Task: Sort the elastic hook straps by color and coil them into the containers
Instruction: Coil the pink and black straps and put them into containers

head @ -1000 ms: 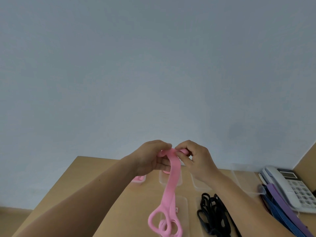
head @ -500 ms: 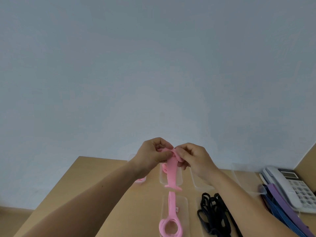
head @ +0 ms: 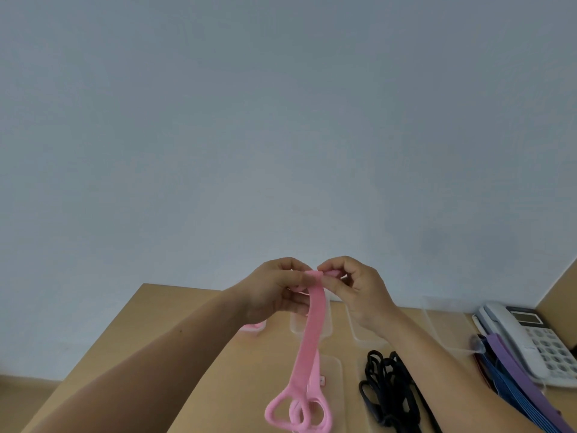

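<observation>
- Two bare hands, the left hand (head: 274, 290) and the right hand (head: 359, 292), are seen raised close together above a light wooden tabletop (head: 249, 376), against a pale grey-blue wall (head: 281, 120).
- One pink elastic hook strap (head: 312, 332) is pinched at its upper end by both hands; each grip is closed on the band, with fingers and thumb curled over it.
- From the hands the doubled band hangs down, its pink plastic hooks (head: 296, 414) bunched at the bottom in front of a clear plastic container (head: 335, 367).
- Whether the hooks touch that container cannot be told.
- More clear containers are lined up farther back; something pink is seen in the leftmost container (head: 254, 325).
- Just right of the hooks, a tangle of black hook straps (head: 390, 392) is laid on the tabletop.
- At far right, a purple strap (head: 512, 367) and blue straps (head: 499, 385) are draped beside a white desk telephone (head: 527, 335).
</observation>
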Action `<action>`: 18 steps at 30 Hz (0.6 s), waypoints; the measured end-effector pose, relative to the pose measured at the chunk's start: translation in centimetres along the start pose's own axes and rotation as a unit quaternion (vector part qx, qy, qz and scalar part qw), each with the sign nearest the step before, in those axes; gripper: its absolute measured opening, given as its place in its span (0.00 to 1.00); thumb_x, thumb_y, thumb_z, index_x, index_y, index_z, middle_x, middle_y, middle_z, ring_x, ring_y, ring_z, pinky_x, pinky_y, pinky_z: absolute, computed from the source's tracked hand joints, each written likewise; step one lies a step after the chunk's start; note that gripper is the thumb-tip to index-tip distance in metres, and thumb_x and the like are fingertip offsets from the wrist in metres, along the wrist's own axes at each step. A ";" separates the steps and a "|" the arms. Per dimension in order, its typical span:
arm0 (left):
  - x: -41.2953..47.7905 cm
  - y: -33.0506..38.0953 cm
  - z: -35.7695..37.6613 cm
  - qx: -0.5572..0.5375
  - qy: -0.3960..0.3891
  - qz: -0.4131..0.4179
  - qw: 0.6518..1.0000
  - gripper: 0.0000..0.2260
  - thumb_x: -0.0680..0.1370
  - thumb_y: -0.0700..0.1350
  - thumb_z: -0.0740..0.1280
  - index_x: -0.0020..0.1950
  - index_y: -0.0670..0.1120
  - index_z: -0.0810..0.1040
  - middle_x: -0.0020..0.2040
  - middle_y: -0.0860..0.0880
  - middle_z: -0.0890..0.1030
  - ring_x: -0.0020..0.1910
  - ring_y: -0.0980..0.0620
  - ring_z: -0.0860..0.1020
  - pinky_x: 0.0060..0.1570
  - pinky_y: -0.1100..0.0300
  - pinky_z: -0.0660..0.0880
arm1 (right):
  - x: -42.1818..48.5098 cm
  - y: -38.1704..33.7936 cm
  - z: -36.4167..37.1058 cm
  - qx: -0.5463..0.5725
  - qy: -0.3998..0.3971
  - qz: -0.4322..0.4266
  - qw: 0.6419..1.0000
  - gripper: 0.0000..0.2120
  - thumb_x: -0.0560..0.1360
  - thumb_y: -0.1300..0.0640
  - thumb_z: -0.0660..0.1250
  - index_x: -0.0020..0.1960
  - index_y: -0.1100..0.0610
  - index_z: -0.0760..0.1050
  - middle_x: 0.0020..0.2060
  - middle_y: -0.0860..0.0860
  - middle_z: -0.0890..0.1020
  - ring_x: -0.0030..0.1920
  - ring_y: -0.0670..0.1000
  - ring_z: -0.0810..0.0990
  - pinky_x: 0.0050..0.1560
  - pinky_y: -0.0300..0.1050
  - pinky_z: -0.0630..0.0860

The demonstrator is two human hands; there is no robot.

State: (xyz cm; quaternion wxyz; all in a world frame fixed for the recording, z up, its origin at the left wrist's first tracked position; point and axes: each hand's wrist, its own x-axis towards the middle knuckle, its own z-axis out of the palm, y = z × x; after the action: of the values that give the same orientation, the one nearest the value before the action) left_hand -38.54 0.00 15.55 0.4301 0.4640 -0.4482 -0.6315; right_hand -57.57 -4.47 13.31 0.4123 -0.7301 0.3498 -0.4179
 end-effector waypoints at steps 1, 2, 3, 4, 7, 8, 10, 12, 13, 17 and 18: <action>0.0 0.0 0.0 -0.004 0.000 0.007 1.000 0.11 0.75 0.39 0.74 0.54 0.39 0.77 0.44 0.40 0.83 0.47 0.39 0.83 0.51 0.45 0.81 | 0.0 0.0 0.0 -0.018 -0.003 -0.010 1.000 0.12 0.75 0.61 0.72 0.45 0.42 0.81 0.39 0.38 0.81 0.40 0.39 0.77 0.43 0.32 0.74; 0.1 -0.1 0.0 -0.007 0.004 0.019 1.000 0.11 0.75 0.38 0.73 0.55 0.39 0.77 0.46 0.38 0.83 0.47 0.38 0.82 0.53 0.43 0.80 | 0.1 0.0 0.0 -0.028 -0.003 -0.014 1.000 0.13 0.75 0.62 0.71 0.45 0.42 0.80 0.40 0.37 0.80 0.40 0.38 0.77 0.42 0.31 0.73; 0.1 -0.1 0.1 -0.009 0.014 0.033 0.999 0.11 0.75 0.36 0.73 0.55 0.38 0.77 0.46 0.37 0.82 0.47 0.38 0.82 0.54 0.42 0.79 | 0.1 0.0 -0.1 -0.031 -0.002 -0.015 0.999 0.13 0.75 0.62 0.71 0.45 0.42 0.80 0.40 0.37 0.80 0.40 0.38 0.77 0.41 0.32 0.73; 0.2 -0.2 0.1 -0.009 0.025 0.048 0.999 0.11 0.74 0.35 0.73 0.55 0.38 0.77 0.46 0.36 0.82 0.47 0.38 0.82 0.53 0.42 0.79 | 0.2 0.0 -0.1 -0.028 -0.001 -0.012 1.000 0.14 0.75 0.63 0.71 0.46 0.43 0.80 0.40 0.37 0.80 0.40 0.39 0.77 0.42 0.33 0.74; 0.3 -0.4 0.1 0.018 0.053 0.091 0.994 0.09 0.74 0.31 0.72 0.53 0.37 0.76 0.46 0.34 0.82 0.46 0.37 0.84 0.50 0.44 0.81 | 0.4 0.1 -0.1 0.019 -0.017 0.017 1.000 0.10 0.76 0.62 0.71 0.50 0.47 0.80 0.40 0.39 0.80 0.43 0.43 0.79 0.45 0.39 0.78; 0.4 -0.5 0.1 0.030 0.058 0.104 0.992 0.09 0.74 0.31 0.71 0.52 0.37 0.76 0.47 0.33 0.82 0.47 0.36 0.83 0.51 0.43 0.81 | 0.4 0.1 0.0 0.040 -0.022 0.035 0.998 0.08 0.77 0.60 0.70 0.52 0.49 0.80 0.41 0.41 0.80 0.43 0.45 0.80 0.47 0.42 0.79; 0.4 -0.6 -0.1 0.050 0.064 0.128 0.988 0.08 0.75 0.31 0.71 0.51 0.37 0.77 0.48 0.32 0.82 0.48 0.35 0.83 0.52 0.42 0.79 | 0.5 0.1 0.2 0.072 -0.023 0.070 0.995 0.07 0.77 0.55 0.70 0.55 0.50 0.79 0.41 0.46 0.81 0.40 0.50 0.82 0.46 0.47 0.80; 0.4 -0.8 -0.2 0.072 0.070 0.143 0.985 0.07 0.75 0.31 0.71 0.50 0.38 0.78 0.46 0.35 0.82 0.47 0.38 0.83 0.52 0.42 0.79 | 0.7 -0.1 0.4 0.085 -0.024 0.084 0.993 0.07 0.77 0.53 0.71 0.53 0.53 0.79 0.40 0.53 0.83 0.37 0.52 0.82 0.41 0.46 0.80; 0.4 -0.9 -0.3 0.083 0.071 0.148 0.983 0.07 0.75 0.31 0.71 0.50 0.38 0.78 0.45 0.36 0.82 0.46 0.40 0.82 0.51 0.43 0.79 | 0.8 -0.2 0.4 0.087 -0.023 0.084 0.992 0.07 0.76 0.53 0.72 0.51 0.55 0.80 0.39 0.55 0.83 0.37 0.53 0.82 0.39 0.45 0.79; 0.4 -1.0 -0.4 0.098 0.076 0.162 0.979 0.07 0.75 0.32 0.71 0.51 0.39 0.78 0.44 0.39 0.82 0.45 0.43 0.82 0.47 0.50 0.81 | 1.0 -0.7 0.6 0.074 -0.009 0.074 0.994 0.22 0.64 0.41 0.78 0.46 0.57 0.79 0.35 0.55 0.83 0.35 0.52 0.83 0.36 0.43 0.77; 0.4 -1.0 -0.3 0.095 0.079 0.162 0.979 0.08 0.76 0.33 0.71 0.53 0.40 0.78 0.45 0.39 0.83 0.46 0.43 0.83 0.49 0.48 0.81 | 1.1 -0.7 0.6 0.076 -0.001 0.069 0.995 0.22 0.63 0.41 0.77 0.46 0.57 0.79 0.34 0.54 0.83 0.34 0.52 0.82 0.36 0.43 0.77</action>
State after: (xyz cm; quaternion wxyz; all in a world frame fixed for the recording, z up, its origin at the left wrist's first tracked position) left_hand -38.45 -0.15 14.42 0.5140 0.4726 -0.5403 -0.4696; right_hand -56.49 -4.92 14.09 0.4945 -0.6717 0.3658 -0.4130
